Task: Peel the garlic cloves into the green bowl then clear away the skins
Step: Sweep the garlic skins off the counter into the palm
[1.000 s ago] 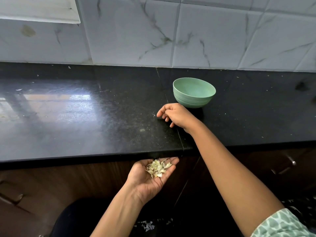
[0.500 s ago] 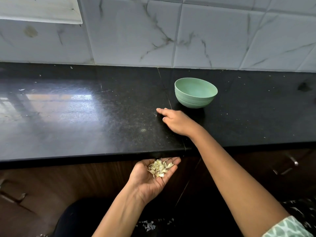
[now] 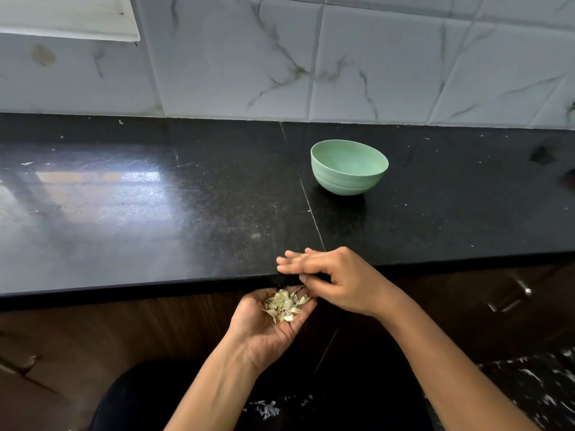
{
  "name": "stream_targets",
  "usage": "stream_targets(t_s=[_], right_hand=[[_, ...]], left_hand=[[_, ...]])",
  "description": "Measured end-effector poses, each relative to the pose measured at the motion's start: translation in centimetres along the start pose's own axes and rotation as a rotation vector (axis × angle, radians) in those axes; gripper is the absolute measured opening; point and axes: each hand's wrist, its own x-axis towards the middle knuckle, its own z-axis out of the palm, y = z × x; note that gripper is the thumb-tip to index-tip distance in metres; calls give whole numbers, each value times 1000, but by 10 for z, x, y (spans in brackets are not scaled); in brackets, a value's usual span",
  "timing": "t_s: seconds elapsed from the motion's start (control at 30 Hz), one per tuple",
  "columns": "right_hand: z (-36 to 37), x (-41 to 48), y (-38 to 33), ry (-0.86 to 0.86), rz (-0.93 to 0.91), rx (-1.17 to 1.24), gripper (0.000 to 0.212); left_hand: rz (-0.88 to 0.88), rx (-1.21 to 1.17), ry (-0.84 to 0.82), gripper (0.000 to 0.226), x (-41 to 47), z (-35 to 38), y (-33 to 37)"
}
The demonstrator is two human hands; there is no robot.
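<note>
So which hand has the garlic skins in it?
The left hand, held palm up below the counter edge with the pale skins piled in it. The right hand is just above, palm down, holding no pile.

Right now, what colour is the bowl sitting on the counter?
The bowl is pale mint green with faint grooved bands low down, clearest in the head view.

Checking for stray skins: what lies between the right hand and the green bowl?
In the head view, only black countertop with its seam and tiny pale specks lies between the right hand and the green bowl.
</note>
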Motion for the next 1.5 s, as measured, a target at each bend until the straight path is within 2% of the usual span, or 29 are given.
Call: stream_targets(t_s=[0.13,0.3,0.5,0.57,0.63,0.7,0.77,0.83,0.93,1.0,1.07,1.13,1.17,1.23,1.3,1.37,1.5], right_hand=[[-7,-6,-19,-29,42,96,35],[-6,-1,-29,44,166,118,23],[3,1,-39,213,190,56,11],[2,0,-42,188,205,7,5],[-3,-2,-44,32,228,-20,22],[-10,-5,-44,-70,248,98,44],[-15,-7,-43,-17,288,260,44],[-17,-7,-45,109,309,297,31],[-8,-6,-47,280,286,150,16],[-4,-7,-48,184,231,-109,11],[-8,-4,-41,187,210,-102,5],[-21,9,-24,376,239,-56,14],[-28,18,-14,401,283,-110,23],[-37,40,7,220,402,-256,41],[-35,52,24,13,446,-334,47],[-29,52,33,-17,415,-345,47],[-14,28,25,51,310,-449,48]], left_hand=[[9,3,-27,36,-2,1,-6],[-16,59,-21,55,-4,1,-12],[-7,66,-33,50,-4,1,-12],[0,57,-35,50,-6,2,-14],[0,37,-25,49,-5,1,-13],[-12,47,-19,52,-3,1,-12],[-27,71,-18,57,-4,2,-12],[-38,83,-25,59,-3,4,-12],[-30,71,-23,56,0,4,-12],[-22,68,-19,48,3,5,-14],[-23,88,-8,47,4,7,-14],[-49,120,-1,54,6,6,-13],[-58,120,-3,56,7,6,-13],[-65,122,-7,56,7,5,-12],[-70,125,-5,56,6,6,-12],[-74,125,-10,55,7,5,-11],[-77,113,-13,55,8,6,-11]])
